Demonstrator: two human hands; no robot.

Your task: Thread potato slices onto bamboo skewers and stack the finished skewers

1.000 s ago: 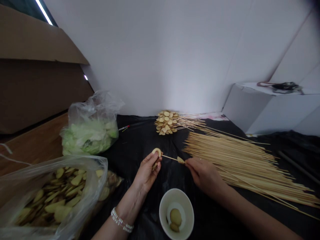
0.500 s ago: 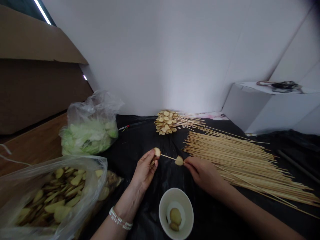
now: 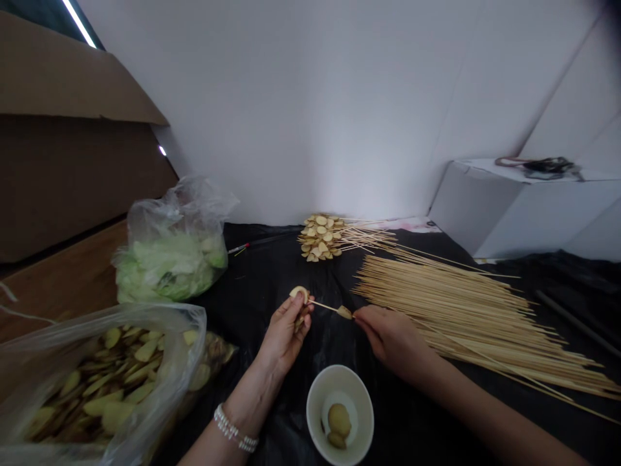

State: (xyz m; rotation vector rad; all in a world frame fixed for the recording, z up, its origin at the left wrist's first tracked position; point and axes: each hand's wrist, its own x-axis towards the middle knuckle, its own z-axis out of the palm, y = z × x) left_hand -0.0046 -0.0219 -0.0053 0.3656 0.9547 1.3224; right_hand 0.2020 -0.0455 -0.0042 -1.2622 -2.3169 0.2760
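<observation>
A thin wooden skewer (image 3: pixel 324 305) stretches between my two hands above the black sheet. Pinched in my left hand (image 3: pixel 286 323) is a pale potato slice (image 3: pixel 299 294), at the skewer's left end; more slices seem tucked under the fingers, partly hidden. My right hand (image 3: pixel 383 330) grips the skewer just right of another potato slice (image 3: pixel 344 312) threaded on it. Below my hands stands a white bowl (image 3: pixel 313 414) with a few potato slices (image 3: pixel 338 421) inside.
An open plastic bag of sliced potatoes (image 3: pixel 189 314) lies front left, a bag of cut greens (image 3: pixel 169 259) behind it. Many bare skewers (image 3: pixel 466 310) spread on the right. Finished potato skewers (image 3: pixel 320 238) are piled at the back near the white wall (image 3: pixel 291 116).
The potato slice in my left hand has tilted and shifted slightly left. The slice near my right hand has turned edge-on.
</observation>
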